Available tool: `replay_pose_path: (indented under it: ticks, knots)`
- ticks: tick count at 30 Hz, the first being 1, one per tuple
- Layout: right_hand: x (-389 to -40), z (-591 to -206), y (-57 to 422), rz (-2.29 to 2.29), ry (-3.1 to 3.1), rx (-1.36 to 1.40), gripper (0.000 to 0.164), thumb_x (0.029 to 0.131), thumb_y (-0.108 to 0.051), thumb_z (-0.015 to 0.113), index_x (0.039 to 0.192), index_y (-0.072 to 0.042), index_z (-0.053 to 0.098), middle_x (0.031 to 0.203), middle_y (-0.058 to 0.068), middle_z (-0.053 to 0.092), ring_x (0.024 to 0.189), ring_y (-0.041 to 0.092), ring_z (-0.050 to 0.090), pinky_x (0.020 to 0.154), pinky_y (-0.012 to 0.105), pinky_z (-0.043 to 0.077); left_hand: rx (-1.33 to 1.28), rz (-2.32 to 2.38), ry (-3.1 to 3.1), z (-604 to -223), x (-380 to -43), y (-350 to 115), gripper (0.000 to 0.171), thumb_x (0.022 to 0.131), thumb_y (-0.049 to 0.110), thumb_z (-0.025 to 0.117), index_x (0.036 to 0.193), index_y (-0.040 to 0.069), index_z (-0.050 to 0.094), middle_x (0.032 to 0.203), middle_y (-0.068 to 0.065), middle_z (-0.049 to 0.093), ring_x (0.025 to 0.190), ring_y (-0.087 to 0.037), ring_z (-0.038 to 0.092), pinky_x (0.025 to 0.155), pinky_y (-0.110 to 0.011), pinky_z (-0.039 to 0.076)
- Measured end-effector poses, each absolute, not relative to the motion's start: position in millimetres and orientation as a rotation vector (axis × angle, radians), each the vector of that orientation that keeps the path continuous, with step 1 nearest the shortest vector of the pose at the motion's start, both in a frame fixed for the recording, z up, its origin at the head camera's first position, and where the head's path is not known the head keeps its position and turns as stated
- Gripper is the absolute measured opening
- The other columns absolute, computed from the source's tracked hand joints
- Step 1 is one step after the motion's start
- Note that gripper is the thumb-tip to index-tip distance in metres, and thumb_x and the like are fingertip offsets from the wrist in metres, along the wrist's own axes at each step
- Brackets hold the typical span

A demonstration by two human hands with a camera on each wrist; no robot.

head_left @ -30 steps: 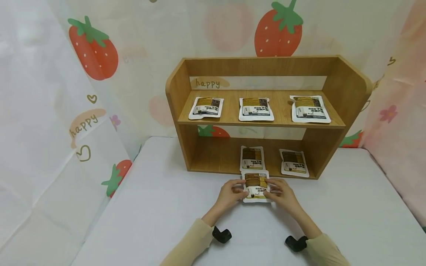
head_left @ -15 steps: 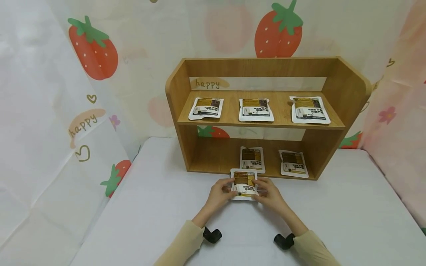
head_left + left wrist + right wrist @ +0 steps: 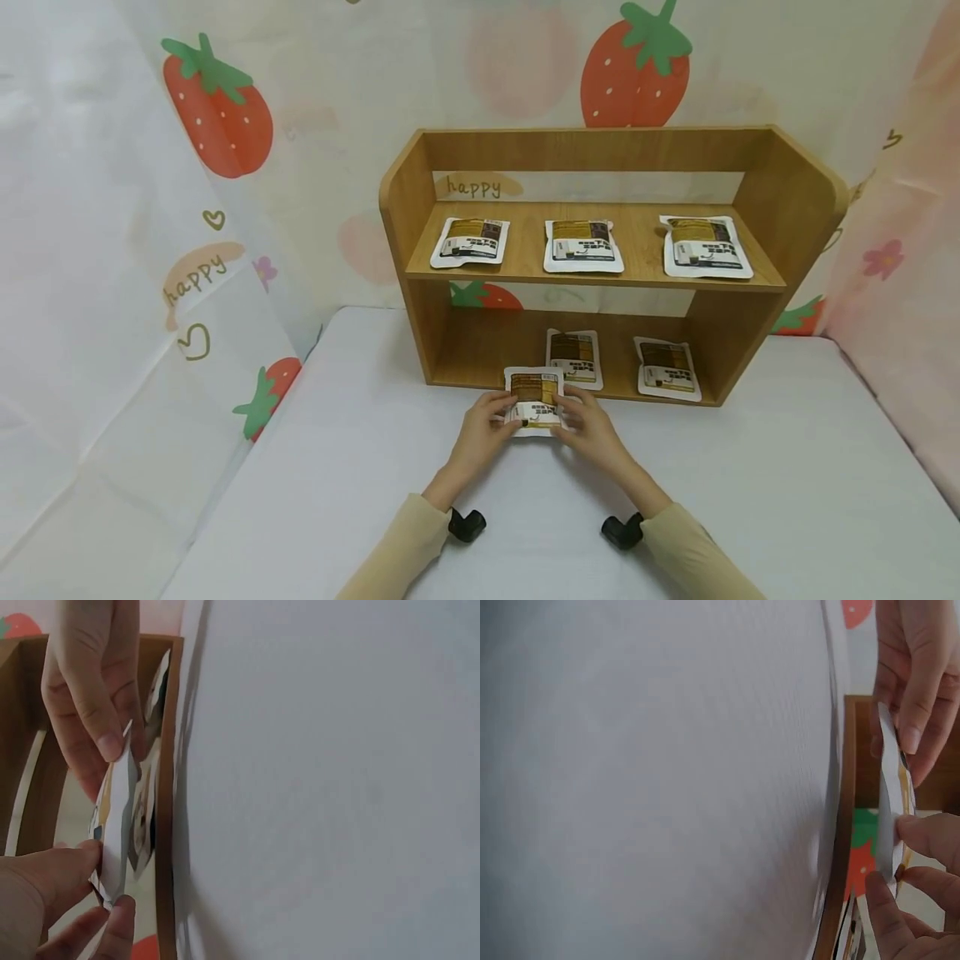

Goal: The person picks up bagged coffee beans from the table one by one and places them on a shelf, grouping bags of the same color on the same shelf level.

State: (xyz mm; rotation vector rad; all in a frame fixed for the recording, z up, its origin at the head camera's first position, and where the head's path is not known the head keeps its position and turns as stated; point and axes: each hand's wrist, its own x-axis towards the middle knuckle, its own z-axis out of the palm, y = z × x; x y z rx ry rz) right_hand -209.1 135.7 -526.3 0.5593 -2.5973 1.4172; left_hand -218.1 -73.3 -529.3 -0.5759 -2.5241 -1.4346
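Observation:
A flat white pouch [image 3: 535,408] with a brown and yellow printed front is held between both hands at the front edge of the lower shelf. My left hand [image 3: 480,431] pinches its left edge, thumb on the printed face and fingers behind. On the right edge, my right hand [image 3: 590,429] pinches it the same way. Seen from the left wrist, the pouch [image 3: 116,821] is edge-on, clear of the white tabletop. A similar pouch [image 3: 574,354] lies on the lower shelf just behind, partly overlapped by the held one.
The wooden two-tier shelf [image 3: 592,281] stands at the back of the white-covered table [image 3: 352,467]. On its upper board lie a left pouch [image 3: 470,242], a middle pouch [image 3: 582,247] and a right pouch [image 3: 707,247]. Another pouch [image 3: 667,368] lies at the lower right.
Both hands have carried the pouch to the left and slightly toward the shelf, from in front of the lower middle pouch to its left side. The shelved pouches stay put.

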Motion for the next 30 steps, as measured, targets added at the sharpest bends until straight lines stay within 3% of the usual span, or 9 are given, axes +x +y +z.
replay_pose_path:
  ticks: [6,14,21,30]
  knots:
    - [-215,-525,125,1.363,-2.559,0.6,0.047,0.078,0.0,0.071,0.121,0.009,0.055,0.129,0.026,0.044,0.106,0.041,0.056,0.084,0.038,0.052,-0.584,-1.41,-2.506,-529,-220,-82,0.034,0.082,0.006,0.069,0.114,-0.002,0.064,0.119,-0.017,0.058,0.096,-0.027,0.062,0.079,-0.027,0.054]
    - [-221,-523,112,1.172,-2.573,0.662,0.039,0.081,-0.005,0.069,0.118,0.006,0.06,0.129,0.025,0.049,0.112,0.041,0.053,0.088,0.045,0.049,-0.573,-1.302,-2.549,-532,-225,-95,0.031,0.084,0.012,0.067,0.114,0.004,0.065,0.121,-0.011,0.061,0.111,-0.026,0.058,0.089,-0.031,0.05]
    - [-225,-518,103,1.084,-2.622,0.748,0.044,0.083,-0.006,0.067,0.124,0.007,0.055,0.134,0.028,0.044,0.12,0.044,0.045,0.095,0.051,0.043,-0.607,-1.141,-2.576,-527,-228,-104,0.033,0.086,0.015,0.066,0.117,0.004,0.064,0.125,-0.012,0.059,0.117,-0.028,0.054,0.098,-0.038,0.044]
    - [-236,-509,92,1.054,-2.673,0.823,0.048,0.087,-0.005,0.062,0.132,0.005,0.047,0.14,0.028,0.038,0.119,0.041,0.048,0.095,0.049,0.043,-0.604,-1.019,-2.611,-525,-237,-115,0.037,0.087,0.015,0.064,0.122,0.005,0.06,0.13,-0.012,0.055,0.119,-0.028,0.052,0.1,-0.039,0.042]
